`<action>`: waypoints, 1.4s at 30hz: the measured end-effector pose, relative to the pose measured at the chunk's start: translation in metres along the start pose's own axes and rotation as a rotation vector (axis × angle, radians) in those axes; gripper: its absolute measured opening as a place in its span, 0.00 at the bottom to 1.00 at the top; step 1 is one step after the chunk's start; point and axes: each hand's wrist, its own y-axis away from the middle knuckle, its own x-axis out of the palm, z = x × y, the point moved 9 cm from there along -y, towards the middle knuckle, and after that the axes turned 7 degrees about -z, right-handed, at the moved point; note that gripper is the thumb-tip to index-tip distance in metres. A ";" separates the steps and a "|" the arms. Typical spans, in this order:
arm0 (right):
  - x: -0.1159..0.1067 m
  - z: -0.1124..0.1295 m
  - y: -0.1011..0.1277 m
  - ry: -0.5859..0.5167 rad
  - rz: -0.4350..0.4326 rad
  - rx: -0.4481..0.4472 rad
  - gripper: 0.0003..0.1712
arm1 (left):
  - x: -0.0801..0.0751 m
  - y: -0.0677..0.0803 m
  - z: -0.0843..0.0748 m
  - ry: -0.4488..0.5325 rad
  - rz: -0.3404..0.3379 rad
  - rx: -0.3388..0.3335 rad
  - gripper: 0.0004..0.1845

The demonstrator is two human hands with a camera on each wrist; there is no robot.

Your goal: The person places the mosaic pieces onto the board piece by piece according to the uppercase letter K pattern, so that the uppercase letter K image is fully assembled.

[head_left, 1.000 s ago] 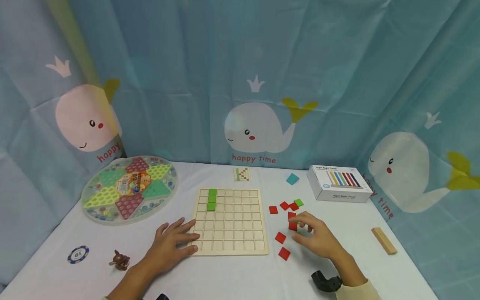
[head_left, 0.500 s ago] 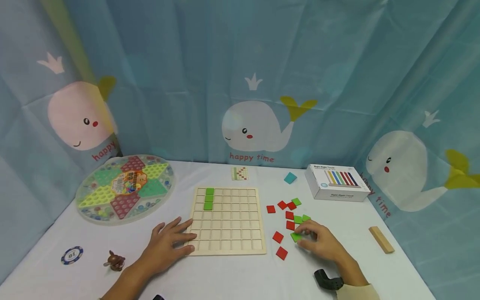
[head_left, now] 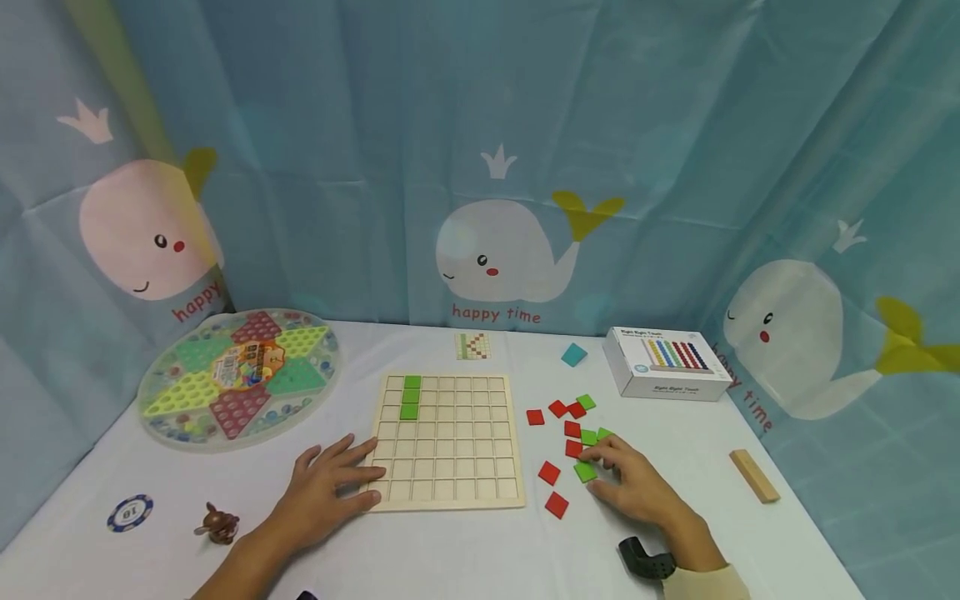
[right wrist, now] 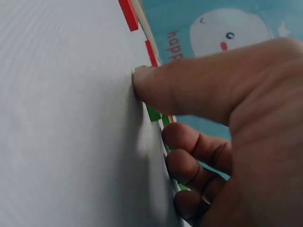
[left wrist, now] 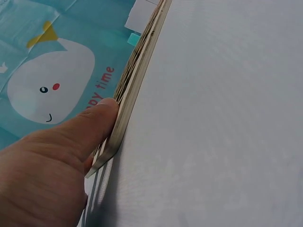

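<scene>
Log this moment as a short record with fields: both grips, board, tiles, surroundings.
Left grip (bare hand): touches the left edge of the square pale-wood grid board
Right grip (bare hand): at a flat square green tile; pinched or not, cannot tell
On board: three flat square green tiles, second column from left, three farthest rows
Right of board: seven flat square red tiles visible, more green ones
Behind board: small rectangular pattern card
Left of board: round star-patterned game board, small brown animal figurine

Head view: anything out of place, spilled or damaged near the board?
Nothing looks spilled or damaged. The teal tile stands out: it lies apart, beyond the loose red tiles and green tiles, the only one that colour.
</scene>
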 end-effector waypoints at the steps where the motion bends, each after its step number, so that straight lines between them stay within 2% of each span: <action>1: 0.000 0.000 0.000 -0.002 -0.003 -0.002 0.20 | 0.000 0.000 0.000 0.000 0.000 0.003 0.18; 11: 0.001 0.002 -0.001 0.013 -0.013 -0.023 0.16 | 0.001 -0.001 0.003 -0.003 0.001 -0.008 0.18; 15: -0.001 0.006 -0.001 0.034 -0.025 -0.069 0.15 | 0.002 -0.002 0.003 0.000 0.002 -0.010 0.18; 18: -0.004 0.008 0.001 0.020 -0.059 -0.092 0.15 | 0.002 -0.003 0.002 -0.002 0.001 -0.006 0.18; 24: -0.016 0.013 0.001 -0.018 -0.144 -0.068 0.16 | 0.001 -0.001 0.001 0.003 0.002 -0.016 0.17; 28: -0.031 0.031 0.000 0.000 -0.210 -0.122 0.19 | 0.002 -0.002 0.000 0.011 0.004 -0.013 0.17; 33: -0.044 0.056 -0.005 -0.017 -0.266 -0.143 0.17 | 0.003 -0.002 0.001 0.004 0.007 -0.015 0.18; 42: -0.041 0.112 -0.025 -0.119 -0.336 -0.259 0.17 | 0.002 -0.001 0.004 -0.001 0.018 -0.018 0.19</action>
